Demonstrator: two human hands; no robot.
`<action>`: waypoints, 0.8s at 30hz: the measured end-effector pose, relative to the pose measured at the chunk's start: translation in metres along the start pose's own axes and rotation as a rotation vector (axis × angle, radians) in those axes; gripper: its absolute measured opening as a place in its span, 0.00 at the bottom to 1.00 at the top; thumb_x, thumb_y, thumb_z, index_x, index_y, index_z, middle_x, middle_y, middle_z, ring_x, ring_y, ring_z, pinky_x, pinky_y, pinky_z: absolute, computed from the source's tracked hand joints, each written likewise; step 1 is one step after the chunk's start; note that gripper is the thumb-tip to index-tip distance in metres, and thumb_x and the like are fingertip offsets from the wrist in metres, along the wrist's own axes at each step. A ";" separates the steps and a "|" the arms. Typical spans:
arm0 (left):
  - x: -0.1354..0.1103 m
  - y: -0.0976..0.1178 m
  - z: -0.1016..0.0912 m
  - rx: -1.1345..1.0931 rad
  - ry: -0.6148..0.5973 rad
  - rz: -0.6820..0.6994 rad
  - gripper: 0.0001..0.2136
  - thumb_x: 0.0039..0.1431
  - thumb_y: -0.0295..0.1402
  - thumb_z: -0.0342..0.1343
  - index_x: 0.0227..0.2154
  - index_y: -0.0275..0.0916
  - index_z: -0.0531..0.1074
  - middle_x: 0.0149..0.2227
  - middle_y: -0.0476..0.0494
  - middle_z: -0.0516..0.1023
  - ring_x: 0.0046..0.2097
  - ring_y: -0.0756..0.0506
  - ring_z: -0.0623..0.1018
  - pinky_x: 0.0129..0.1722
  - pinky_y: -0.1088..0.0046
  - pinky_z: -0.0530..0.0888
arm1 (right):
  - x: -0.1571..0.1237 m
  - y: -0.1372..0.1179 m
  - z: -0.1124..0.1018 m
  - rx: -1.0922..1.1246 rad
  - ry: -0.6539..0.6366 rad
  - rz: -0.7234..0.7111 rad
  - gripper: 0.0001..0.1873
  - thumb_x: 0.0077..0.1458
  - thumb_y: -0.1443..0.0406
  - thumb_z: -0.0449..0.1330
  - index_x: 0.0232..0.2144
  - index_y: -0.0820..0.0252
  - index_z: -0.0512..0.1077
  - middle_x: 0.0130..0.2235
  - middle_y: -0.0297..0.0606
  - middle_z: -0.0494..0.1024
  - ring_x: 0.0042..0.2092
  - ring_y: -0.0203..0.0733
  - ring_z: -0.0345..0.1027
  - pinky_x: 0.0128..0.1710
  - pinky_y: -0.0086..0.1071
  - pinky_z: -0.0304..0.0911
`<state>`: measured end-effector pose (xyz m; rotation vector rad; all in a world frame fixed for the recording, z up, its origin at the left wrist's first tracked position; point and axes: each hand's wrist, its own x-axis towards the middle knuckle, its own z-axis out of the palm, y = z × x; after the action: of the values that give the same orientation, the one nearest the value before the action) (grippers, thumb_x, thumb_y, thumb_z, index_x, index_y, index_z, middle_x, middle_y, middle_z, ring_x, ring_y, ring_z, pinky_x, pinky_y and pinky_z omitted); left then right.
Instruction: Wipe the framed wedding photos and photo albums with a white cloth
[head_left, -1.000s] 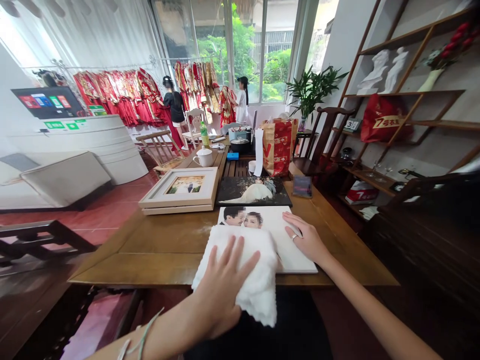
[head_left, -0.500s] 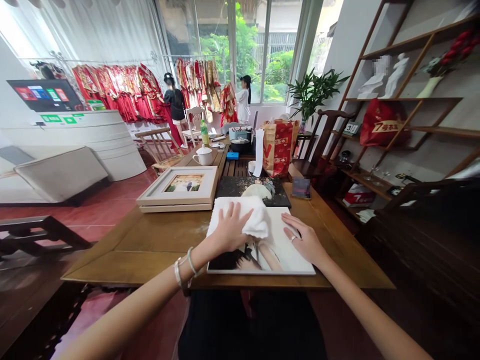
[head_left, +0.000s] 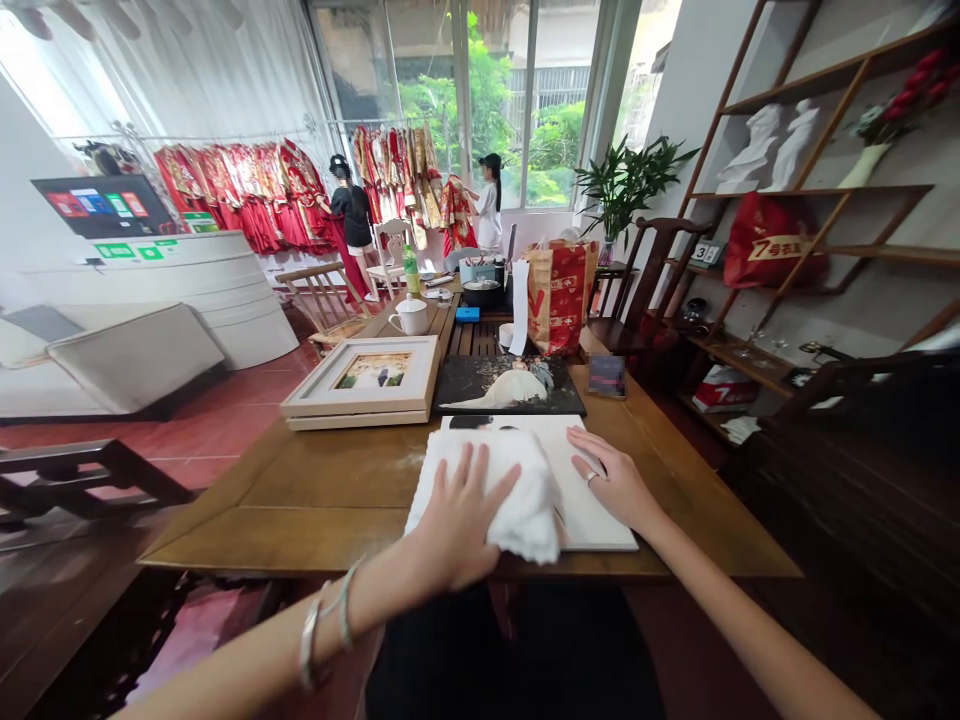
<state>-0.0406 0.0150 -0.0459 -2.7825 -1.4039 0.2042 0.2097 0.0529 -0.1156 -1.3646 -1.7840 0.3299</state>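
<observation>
My left hand (head_left: 463, 515) lies spread and flat on a folded white cloth (head_left: 531, 490), pressing it against a photo panel (head_left: 600, 520) at the table's near edge. The cloth covers most of the panel's picture and hangs slightly past its front edge. On the panel's right part rests my right hand (head_left: 616, 482), open, fingers stretched out, a ring on one of them. Just behind lies a second, dark photo panel (head_left: 517, 388) showing a pale gown. To the left, a light wooden picture frame (head_left: 360, 380) is stacked on another frame.
Beyond the panels on the wooden table (head_left: 247, 530) are a white lidded cup (head_left: 410, 316), a red-and-tan paper bag (head_left: 559, 300), a blue box (head_left: 467, 314) and a small dark stand (head_left: 606, 376). Two people stand by red garments (head_left: 247, 195) at the back. Shelves (head_left: 817, 195) line the right side.
My left hand has drawn the cloth toward me, from the panel's upper part down to its front edge. The right hand stays on the panel's right side.
</observation>
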 end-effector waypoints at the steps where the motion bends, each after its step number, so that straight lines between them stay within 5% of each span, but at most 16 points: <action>1: 0.017 -0.005 -0.004 0.006 0.015 -0.031 0.40 0.49 0.37 0.55 0.63 0.45 0.42 0.64 0.29 0.42 0.63 0.27 0.41 0.55 0.43 0.50 | 0.000 0.000 0.000 0.005 0.003 -0.004 0.18 0.54 0.64 0.53 0.48 0.60 0.72 0.54 0.46 0.71 0.57 0.49 0.62 0.58 0.48 0.56; 5: 0.080 -0.023 -0.015 0.009 0.053 -0.103 0.34 0.56 0.42 0.50 0.63 0.41 0.46 0.63 0.26 0.48 0.62 0.26 0.47 0.54 0.42 0.53 | 0.001 -0.002 0.000 0.020 0.015 -0.018 0.18 0.54 0.64 0.54 0.48 0.58 0.72 0.54 0.45 0.71 0.56 0.49 0.62 0.58 0.48 0.55; 8: 0.096 -0.026 -0.016 0.006 0.068 -0.127 0.33 0.57 0.43 0.49 0.63 0.39 0.45 0.62 0.25 0.48 0.62 0.25 0.48 0.53 0.41 0.52 | 0.001 -0.002 0.000 0.013 0.009 -0.011 0.18 0.54 0.64 0.53 0.48 0.59 0.72 0.54 0.45 0.71 0.57 0.49 0.62 0.58 0.48 0.55; 11: 0.076 -0.012 -0.008 0.024 0.072 -0.138 0.36 0.54 0.40 0.53 0.63 0.40 0.43 0.63 0.25 0.44 0.63 0.25 0.44 0.53 0.40 0.50 | 0.001 -0.001 0.000 0.024 0.017 -0.014 0.18 0.54 0.64 0.54 0.48 0.57 0.72 0.53 0.44 0.71 0.56 0.48 0.62 0.58 0.48 0.55; 18: -0.022 0.047 0.024 0.059 0.082 0.017 0.52 0.40 0.48 0.60 0.63 0.43 0.34 0.65 0.27 0.37 0.62 0.23 0.33 0.54 0.36 0.41 | -0.001 0.004 0.000 0.026 0.015 -0.015 0.18 0.54 0.64 0.54 0.47 0.58 0.72 0.53 0.44 0.71 0.57 0.48 0.62 0.58 0.48 0.56; 21: -0.025 0.054 0.023 0.060 0.074 0.030 0.53 0.39 0.50 0.60 0.63 0.43 0.34 0.65 0.26 0.38 0.62 0.22 0.34 0.53 0.35 0.42 | -0.001 0.005 0.001 0.020 0.011 -0.016 0.18 0.54 0.65 0.53 0.47 0.59 0.72 0.53 0.45 0.71 0.57 0.48 0.62 0.58 0.48 0.55; 24: 0.005 0.044 0.012 0.088 0.059 -0.007 0.48 0.44 0.46 0.59 0.63 0.43 0.37 0.64 0.27 0.41 0.62 0.23 0.39 0.54 0.38 0.47 | 0.000 0.004 0.000 0.029 0.019 -0.012 0.18 0.54 0.65 0.54 0.47 0.57 0.72 0.53 0.44 0.72 0.56 0.49 0.62 0.57 0.49 0.56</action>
<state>-0.0038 -0.0074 -0.0620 -2.6904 -1.3566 0.1781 0.2122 0.0540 -0.1186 -1.3327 -1.7647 0.3340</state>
